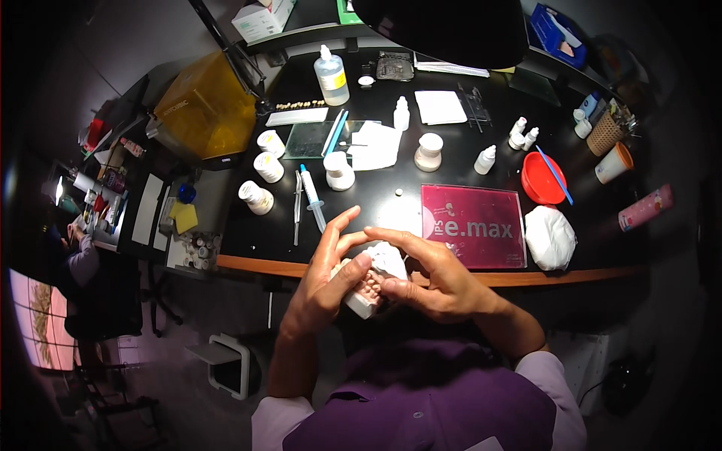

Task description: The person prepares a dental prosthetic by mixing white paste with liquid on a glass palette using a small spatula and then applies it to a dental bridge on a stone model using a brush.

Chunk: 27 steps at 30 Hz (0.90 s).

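Note:
A dental model (366,298) with a pale pink base, a row of teeth and a white part on top is held between my two hands, close to the table's front edge. My left hand (329,278) grips it from the left, thumb laid across the teeth and fingers stretched toward the table. From the right, my right hand (438,282) presses the model with its thumb, its fingers arching over the white part (386,259). The palms and fingers hide parts of the model. Just beyond lies a clear syringe (311,197) with a blue tip.
A dark red glass plate (472,227) lies right of my hands, beside a crumpled white bundle (550,238) and a red bowl (543,179). White jars (429,152) and several bottles (332,77) stand farther back. At far left, another person's arm (83,259) rests at a bench.

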Each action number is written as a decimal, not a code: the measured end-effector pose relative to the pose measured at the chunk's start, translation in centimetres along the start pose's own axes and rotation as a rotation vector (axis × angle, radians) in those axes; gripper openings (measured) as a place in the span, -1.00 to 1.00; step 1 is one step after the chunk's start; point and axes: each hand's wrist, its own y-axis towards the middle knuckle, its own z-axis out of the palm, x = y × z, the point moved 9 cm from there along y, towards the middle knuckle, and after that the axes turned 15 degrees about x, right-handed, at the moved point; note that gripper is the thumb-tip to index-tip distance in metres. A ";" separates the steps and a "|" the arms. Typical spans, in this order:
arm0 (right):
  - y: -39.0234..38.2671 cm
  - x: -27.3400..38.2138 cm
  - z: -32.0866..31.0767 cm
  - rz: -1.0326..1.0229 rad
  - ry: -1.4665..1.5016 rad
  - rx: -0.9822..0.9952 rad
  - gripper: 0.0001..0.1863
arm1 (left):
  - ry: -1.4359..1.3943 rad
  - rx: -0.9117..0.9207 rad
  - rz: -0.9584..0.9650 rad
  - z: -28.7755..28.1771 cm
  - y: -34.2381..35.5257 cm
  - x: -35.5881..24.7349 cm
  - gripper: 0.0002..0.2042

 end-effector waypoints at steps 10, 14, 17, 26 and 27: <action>-3.3 -4.5 -0.2 -0.024 0.757 -0.450 -0.47 | -0.083 -0.030 0.118 -2.9 -1.1 -0.5 -0.26; -3.9 -4.6 -0.5 -0.104 0.761 -0.469 -0.43 | -0.145 -0.098 0.279 -3.3 -1.2 1.0 -0.13; -3.9 -4.0 -0.8 -0.180 0.783 -0.497 -0.42 | -0.295 -0.042 0.454 -3.1 -1.2 2.0 0.01; -4.2 -3.9 1.6 -0.308 0.702 -0.657 -0.45 | -0.528 -0.166 0.707 0.6 0.0 7.2 0.04; -3.9 -3.2 2.2 -0.399 0.711 -0.657 -0.44 | -0.755 -0.095 0.676 0.6 0.4 7.4 -0.08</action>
